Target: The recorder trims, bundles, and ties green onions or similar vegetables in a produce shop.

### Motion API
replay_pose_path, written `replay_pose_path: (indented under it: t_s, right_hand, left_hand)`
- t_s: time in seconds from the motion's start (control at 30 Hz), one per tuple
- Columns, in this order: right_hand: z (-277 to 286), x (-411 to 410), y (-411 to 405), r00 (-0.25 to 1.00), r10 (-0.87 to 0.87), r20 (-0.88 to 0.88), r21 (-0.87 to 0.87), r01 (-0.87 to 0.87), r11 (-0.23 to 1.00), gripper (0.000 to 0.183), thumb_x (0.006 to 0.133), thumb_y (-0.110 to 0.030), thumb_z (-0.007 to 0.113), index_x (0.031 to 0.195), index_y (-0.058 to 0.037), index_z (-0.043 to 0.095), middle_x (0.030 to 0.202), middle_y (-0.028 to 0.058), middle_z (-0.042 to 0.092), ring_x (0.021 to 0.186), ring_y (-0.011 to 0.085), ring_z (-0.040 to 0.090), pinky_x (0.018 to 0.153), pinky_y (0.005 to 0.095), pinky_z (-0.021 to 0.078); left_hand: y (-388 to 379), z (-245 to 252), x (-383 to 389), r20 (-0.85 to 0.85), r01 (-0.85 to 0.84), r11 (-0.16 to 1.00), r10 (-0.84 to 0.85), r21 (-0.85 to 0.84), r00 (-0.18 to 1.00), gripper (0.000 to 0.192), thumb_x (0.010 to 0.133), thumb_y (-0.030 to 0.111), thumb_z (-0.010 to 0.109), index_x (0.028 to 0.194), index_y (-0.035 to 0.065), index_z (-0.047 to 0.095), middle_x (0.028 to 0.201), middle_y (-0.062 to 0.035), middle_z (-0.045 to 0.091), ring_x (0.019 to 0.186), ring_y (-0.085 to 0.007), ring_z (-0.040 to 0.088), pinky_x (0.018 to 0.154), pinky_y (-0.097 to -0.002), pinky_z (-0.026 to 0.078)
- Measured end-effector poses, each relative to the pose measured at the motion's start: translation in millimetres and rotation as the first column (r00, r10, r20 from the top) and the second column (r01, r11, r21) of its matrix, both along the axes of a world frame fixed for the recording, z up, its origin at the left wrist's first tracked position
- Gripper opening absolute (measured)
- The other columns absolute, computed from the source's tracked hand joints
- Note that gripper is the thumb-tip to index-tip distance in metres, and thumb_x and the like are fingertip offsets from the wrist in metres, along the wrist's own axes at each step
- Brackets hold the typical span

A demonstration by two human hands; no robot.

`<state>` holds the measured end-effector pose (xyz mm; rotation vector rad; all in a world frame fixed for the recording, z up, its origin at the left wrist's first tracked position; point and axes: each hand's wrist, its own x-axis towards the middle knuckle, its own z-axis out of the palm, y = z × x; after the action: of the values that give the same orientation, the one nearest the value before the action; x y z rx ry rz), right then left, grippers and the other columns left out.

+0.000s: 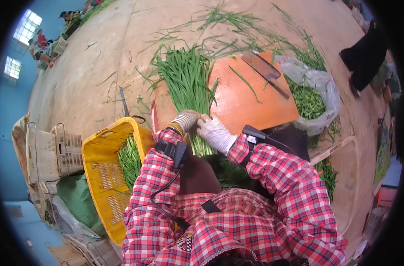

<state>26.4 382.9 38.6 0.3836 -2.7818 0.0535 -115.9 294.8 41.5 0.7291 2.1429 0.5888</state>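
A thick bunch of long green leaf stalks, like garlic chives point(188, 76), lies with its leaves fanned out away from me and its pale stem ends toward my lap. Gloved and with a yellow band at the wrist, my left hand point(186, 119) wraps the bunch from the left. My right hand point(217, 134), in a white glove, presses its bent fingers against the bunch's right side. The fingertips of both hands meet over the stems, and what lies beneath them is hidden. Under the leaves is an orange board point(252, 96), bearing a cleaver point(262, 66) and loose leaves.
Left of me stands a yellow plastic crate point(105, 159) holding greens. Right of the board sits a clear plastic bag point(333, 96) of cut greens, with a pale crate point(348, 179) nearer me. Loose leaves point(235, 23) litter the floor. Stacked crates point(44, 153) stand far left; people work farther off.
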Motion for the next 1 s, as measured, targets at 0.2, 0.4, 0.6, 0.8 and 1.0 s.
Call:
replay_pose_path:
  t_s: [0.2,0.4,0.6,0.8,1.0]
  right_hand:
    - [-6.3,4.9,2.7,0.999,0.034,0.028,-0.077,-0.031,0.996,0.013,0.075,-0.015,0.052,0.078,-0.0056,0.061,0.096,0.0110,0.053,0.097,0.0279,0.053,0.068,0.0322,0.0492]
    - [-13.2,2.9,5.9,0.994,0.046,0.102,0.001,-0.046,0.999,0.012,0.075,-0.013,0.053,0.078,-0.0046,0.060,0.093,0.0108,0.055,0.092,0.0229,0.054,0.066,0.0303,0.0510]
    - [-22.4,-8.1,1.5,0.992,0.015,0.126,-0.111,-0.001,0.994,0.010,0.076,-0.012,0.053,0.075,-0.0046,0.060,0.072,0.0120,0.057,0.065,0.0276,0.059,0.062,0.0362,0.0510]
    - [-40.4,-28.5,45.9,0.488,0.403,0.774,-0.463,0.871,-0.166,0.019,0.088,-0.018,0.048,0.076,-0.0086,0.058,0.057,-0.0014,0.052,0.044,0.0054,0.043,0.037,0.0191,0.0281]
    - [-25.9,-7.4,47.8,0.752,0.096,0.652,-0.751,0.623,0.219,0.013,0.085,-0.006,0.051,0.098,-0.0041,0.055,0.065,0.0074,0.060,0.055,0.0162,0.057,0.047,0.0306,0.0443]
  left_hand:
    - [4.4,-6.5,-12.1,-0.174,0.632,0.761,-0.649,-0.148,0.741,0.022,0.088,0.017,0.046,0.093,0.0057,0.065,0.072,-0.0096,0.066,0.062,-0.0193,0.066,0.055,-0.0304,0.054]
    - [21.4,25.6,-1.9,-0.049,0.699,0.626,-0.756,-0.346,0.653,0.022,0.081,0.021,0.052,0.095,0.0107,0.066,0.084,-0.0100,0.067,0.080,-0.0251,0.066,0.068,-0.0346,0.052]
    - [-10.0,-24.3,-4.3,-0.390,0.661,0.747,-0.588,0.075,0.709,0.024,0.086,0.017,0.050,0.104,0.0067,0.062,0.091,-0.0124,0.064,0.079,-0.0152,0.063,0.066,-0.0286,0.050]
    - [-14.5,0.0,39.3,0.138,-0.115,0.966,0.085,0.231,0.987,0.027,0.075,0.015,0.063,0.100,0.0030,0.064,0.094,-0.0112,0.065,0.084,-0.0164,0.062,0.076,-0.0286,0.049]
    - [-19.5,-27.8,51.8,-0.171,-0.187,0.895,0.275,0.405,0.946,0.017,0.067,0.007,0.073,0.081,0.0005,0.068,0.078,-0.0074,0.058,0.071,-0.0190,0.061,0.067,-0.0280,0.050]
